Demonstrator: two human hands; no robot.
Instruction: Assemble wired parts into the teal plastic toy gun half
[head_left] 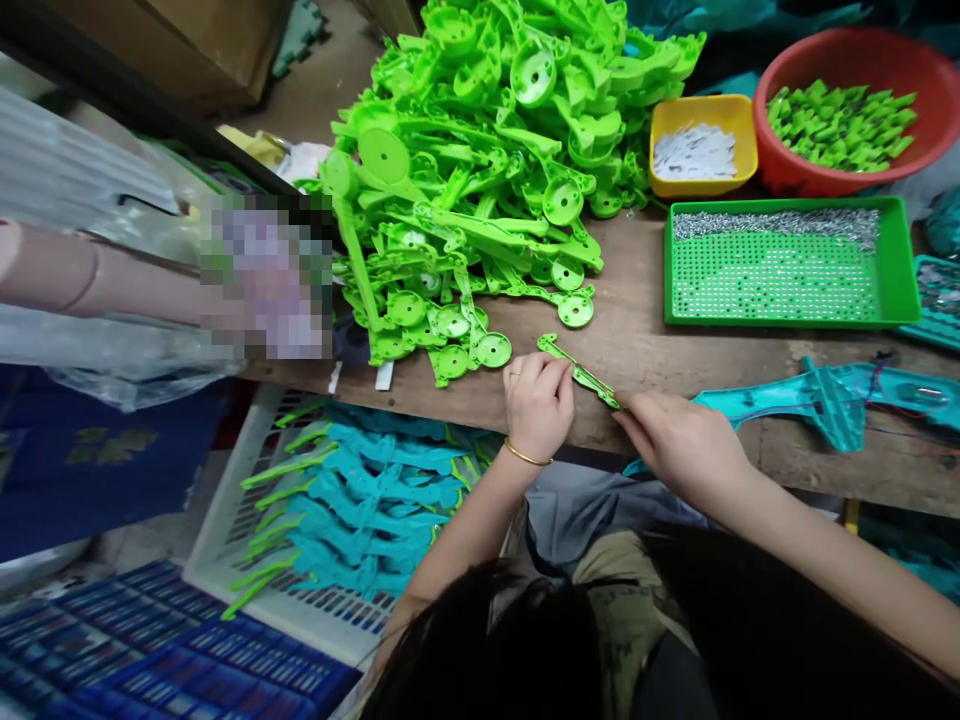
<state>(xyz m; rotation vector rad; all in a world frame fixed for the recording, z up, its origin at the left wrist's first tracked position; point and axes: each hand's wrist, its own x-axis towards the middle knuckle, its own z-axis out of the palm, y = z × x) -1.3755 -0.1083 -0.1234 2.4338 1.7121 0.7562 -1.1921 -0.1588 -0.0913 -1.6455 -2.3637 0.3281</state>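
Between my two hands, just above the table's front edge, is a slim green plastic part with a hooked far end. My left hand, with a gold bangle at its wrist, is closed on the part's left side. At the part's lower right end, the fingers of my right hand pinch it; the fingertips are partly hidden. A large heap of green plastic parts, many with round discs, lies beyond my left hand. To the right of my right hand rests a teal plastic piece with thin wires.
A green perforated tray holds many small screws. Behind it stand a yellow bin with white pieces and a red bowl of small green parts. A white crate with teal and green pieces sits below the wooden table, left.
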